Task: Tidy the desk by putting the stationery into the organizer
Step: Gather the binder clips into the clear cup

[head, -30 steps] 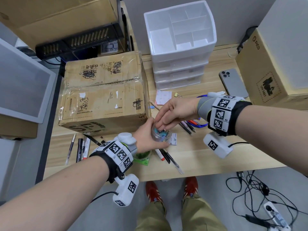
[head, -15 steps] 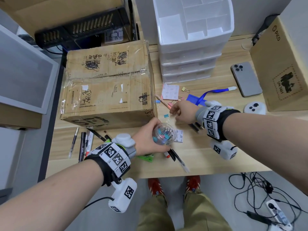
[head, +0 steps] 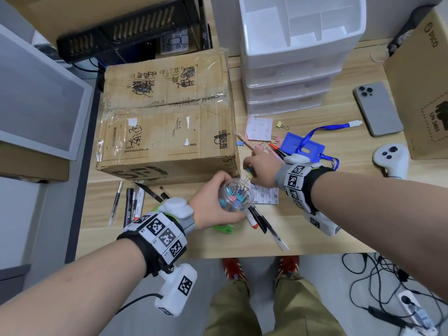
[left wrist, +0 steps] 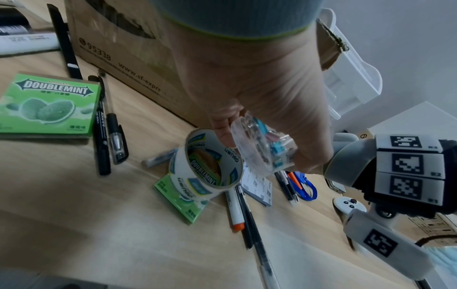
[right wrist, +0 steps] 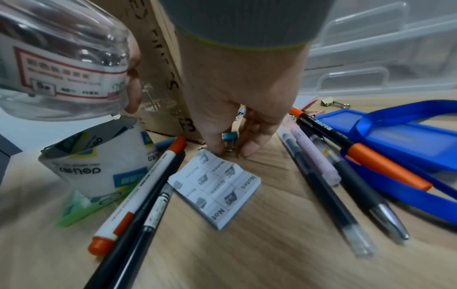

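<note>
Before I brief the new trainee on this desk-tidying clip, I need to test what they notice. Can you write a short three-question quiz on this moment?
1. True or false: the left hand holds a clear jar of binder clips.
2. What is the right hand closing on? A) orange-capped marker B) blue binder clip C) blue badge holder
3. Fill in: the deli tape roll rests partly on a green ______ pack.

Key: 1 true; 2 B, the blue binder clip between thumb and fingers; 3 Doublemint.
</note>
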Available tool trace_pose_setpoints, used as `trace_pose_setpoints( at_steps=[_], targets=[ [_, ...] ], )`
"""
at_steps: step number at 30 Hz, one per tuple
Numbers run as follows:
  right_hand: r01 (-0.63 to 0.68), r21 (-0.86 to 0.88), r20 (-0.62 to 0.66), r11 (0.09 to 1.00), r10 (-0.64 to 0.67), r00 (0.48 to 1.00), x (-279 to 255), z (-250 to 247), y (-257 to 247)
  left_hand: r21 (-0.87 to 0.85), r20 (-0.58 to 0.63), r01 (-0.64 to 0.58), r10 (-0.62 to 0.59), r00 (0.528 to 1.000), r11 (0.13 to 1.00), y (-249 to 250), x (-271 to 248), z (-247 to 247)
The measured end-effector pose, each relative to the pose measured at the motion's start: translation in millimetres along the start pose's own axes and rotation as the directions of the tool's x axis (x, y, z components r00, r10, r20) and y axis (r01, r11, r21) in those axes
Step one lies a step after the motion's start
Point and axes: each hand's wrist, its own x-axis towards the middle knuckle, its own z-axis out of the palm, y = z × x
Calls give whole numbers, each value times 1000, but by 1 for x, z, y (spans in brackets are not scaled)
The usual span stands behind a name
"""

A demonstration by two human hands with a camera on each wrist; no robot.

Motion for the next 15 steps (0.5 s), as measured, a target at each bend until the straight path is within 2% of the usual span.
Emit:
trace_pose_setpoints(
  at_steps=[7, 15],
  targets=[
    [89, -102, 2, 991, -90, 996, -1, 1, -1, 28, 4, -11, 11, 1000, 1000, 3, 1, 0],
    [33, -58, -27, 998, -34, 999, -6, 5, 7, 52, 5, 8, -9, 1000, 999, 6, 0, 2]
  ],
)
